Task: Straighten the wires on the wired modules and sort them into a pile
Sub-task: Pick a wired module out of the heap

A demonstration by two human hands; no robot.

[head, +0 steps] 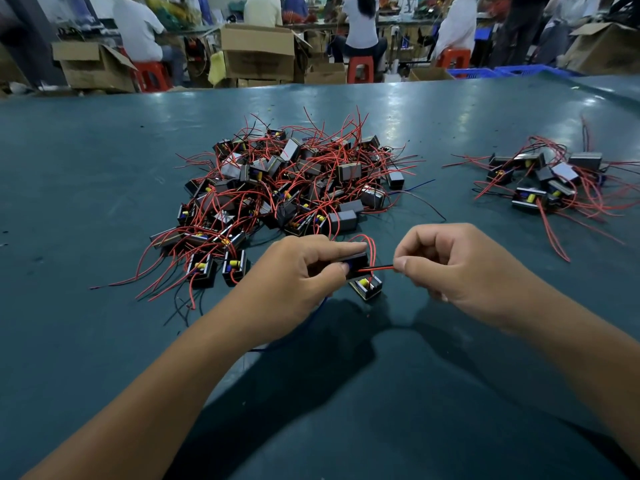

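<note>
We hold one small black box-shaped module with a yellow part inside point(363, 277) in our left hand point(294, 271), just above the dark green bench point(86, 188). The fingers are curled over its top and the thumb is tucked under its near edge. Its thin red lead wire point(377, 268) runs out of the module's right side, nearly level, straight across to our right hand point(460, 265), whose thumb and forefinger pinch the wire's far end. So the wire's long axis lies left to right between the two hands, and the module sits to the left of the pinching hand, very near it. A second red wire loops up over the module; we cannot quite tell where its free end goes, as the fingers cover it.

The move ahead turns on that line. We judge that the right hand should draw rightward, away from the left, along the wire's own axis, while the left hand keeps the module fixed, so the lead comes out straight.

Behind the hands lies the large tangled heap of black modules with red wires point(287, 181), still to be worked. The smaller pile of modules with straighter red wires point(547, 181) lies well apart on the far right of the bench, on the right hand's side. That hand looks the nearer one for setting this module down there.
</note>
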